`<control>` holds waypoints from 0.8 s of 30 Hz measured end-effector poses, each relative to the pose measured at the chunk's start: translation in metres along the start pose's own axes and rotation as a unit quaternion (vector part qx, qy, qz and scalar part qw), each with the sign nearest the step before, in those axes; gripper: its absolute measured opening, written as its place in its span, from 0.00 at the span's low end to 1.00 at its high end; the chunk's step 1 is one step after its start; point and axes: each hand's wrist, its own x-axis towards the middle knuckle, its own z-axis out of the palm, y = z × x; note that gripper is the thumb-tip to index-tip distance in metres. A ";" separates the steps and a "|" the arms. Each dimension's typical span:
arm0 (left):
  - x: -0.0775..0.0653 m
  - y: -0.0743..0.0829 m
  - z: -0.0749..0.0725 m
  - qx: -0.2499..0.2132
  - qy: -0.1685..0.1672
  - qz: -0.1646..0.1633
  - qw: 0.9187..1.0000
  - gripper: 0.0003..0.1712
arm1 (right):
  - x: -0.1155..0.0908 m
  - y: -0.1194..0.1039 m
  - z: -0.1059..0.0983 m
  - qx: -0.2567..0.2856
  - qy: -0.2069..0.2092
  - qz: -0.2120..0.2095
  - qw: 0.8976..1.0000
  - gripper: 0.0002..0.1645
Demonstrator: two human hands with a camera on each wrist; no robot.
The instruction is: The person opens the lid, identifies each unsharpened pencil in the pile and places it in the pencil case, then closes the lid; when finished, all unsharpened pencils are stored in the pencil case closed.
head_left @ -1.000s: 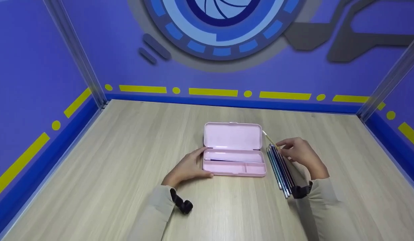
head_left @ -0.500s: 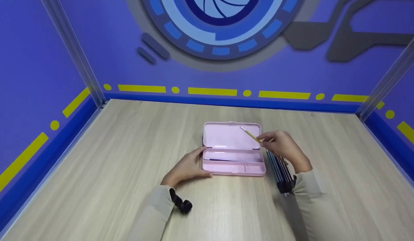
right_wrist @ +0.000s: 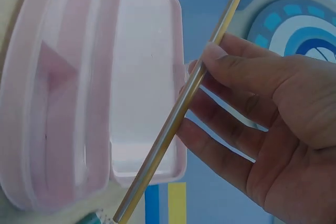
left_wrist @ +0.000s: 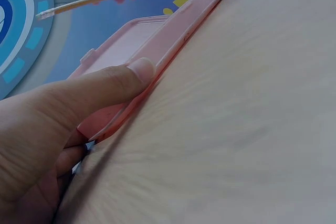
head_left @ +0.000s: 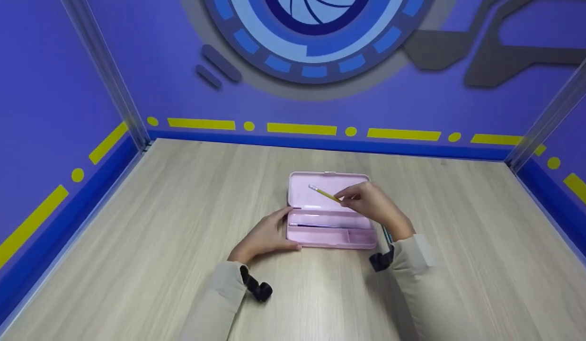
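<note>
A pink pencil case (head_left: pixel 305 196) lies with its lid folded back on the table. My left hand (head_left: pixel 262 237) grips its left end, the thumb (left_wrist: pixel 123 80) on the front wall and the fingers behind. In the case's long back compartment lies a thin dark pencil (head_left: pixel 316 226). Above the case my right hand (head_left: pixel 376 203) pinches a yellow pencil (head_left: pixel 324 193) between thumb and fingers. Its white eraser end points left and away in the head view. In the right wrist view the yellow pencil (right_wrist: pixel 181 103) slants across the pink lid (right_wrist: pixel 147 66).
Right of the case lie other pencils (head_left: pixel 386 234), mostly hidden under the right wrist; their teal ends (right_wrist: pixel 92 217) peek into the right wrist view. The wood-grain table (head_left: pixel 189 199) ends at purple-blue walls (head_left: pixel 151 71) behind and at both sides.
My right hand has carried the yellow pencil up and left, from the pencils beside the case to over it. The left hand has stayed on the case.
</note>
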 end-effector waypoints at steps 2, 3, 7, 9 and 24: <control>0.000 0.000 0.000 0.001 0.000 0.001 1.000 0.61 | 0.003 -0.003 0.005 0.002 -0.007 -0.005 1.000 0.12; 0.000 0.000 0.000 0.001 0.001 0.002 1.000 0.61 | 0.004 -0.005 0.007 0.002 -0.009 -0.005 1.000 0.12; -0.001 0.000 0.000 0.002 0.002 0.004 1.000 0.60 | 0.009 -0.010 0.017 0.003 -0.018 -0.011 1.000 0.12; -0.002 0.000 0.000 0.001 0.003 0.002 1.000 0.60 | 0.011 -0.012 0.021 0.002 -0.025 -0.008 1.000 0.13; -0.001 0.002 -0.001 -0.001 0.000 0.004 1.000 0.59 | 0.015 -0.014 0.051 -0.069 -0.076 0.061 0.993 0.14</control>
